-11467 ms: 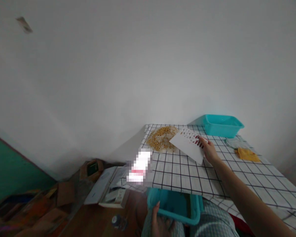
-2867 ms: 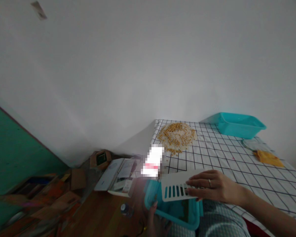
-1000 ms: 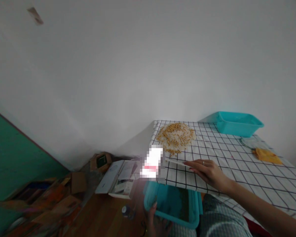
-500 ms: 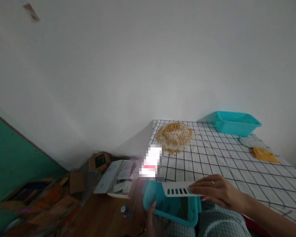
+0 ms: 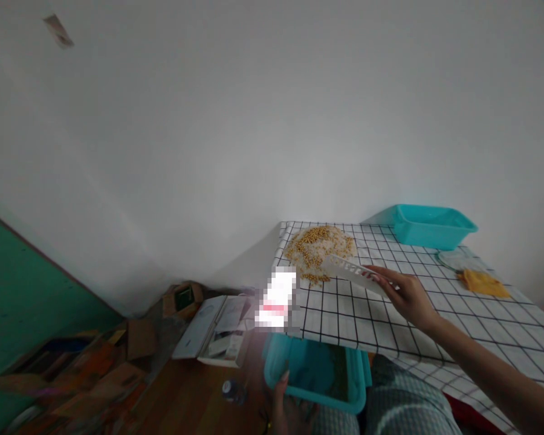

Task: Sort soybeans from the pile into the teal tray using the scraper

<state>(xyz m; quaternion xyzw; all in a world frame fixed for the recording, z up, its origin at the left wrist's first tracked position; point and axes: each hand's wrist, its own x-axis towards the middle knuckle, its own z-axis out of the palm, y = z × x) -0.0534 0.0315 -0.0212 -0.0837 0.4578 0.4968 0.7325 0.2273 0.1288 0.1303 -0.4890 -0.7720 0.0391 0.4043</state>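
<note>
My right hand [image 5: 403,293] grips a white slotted plastic piece [image 5: 356,273] over the table, its far end beside a pile of yellow beans mixed with white grains [image 5: 320,251]. Below the table's front edge, my left hand [image 5: 281,402] holds the near left rim of a turquoise plastic tub [image 5: 317,399], thumb over the rim. The tub sits at my lap, and something greenish-brown shows along its right inside.
A second turquoise tub [image 5: 430,229] stands at the table's back right, near a yellow cloth [image 5: 484,283]. A pixelated bright patch covers the table's left edge. Cardboard boxes [image 5: 140,336], an opened white box [image 5: 222,341] and a bottle [image 5: 232,389] lie on the floor at left.
My right hand has carried the white slotted piece up and away from above the lap tub to beside the bean pile. The left hand stays on the tub's rim.
</note>
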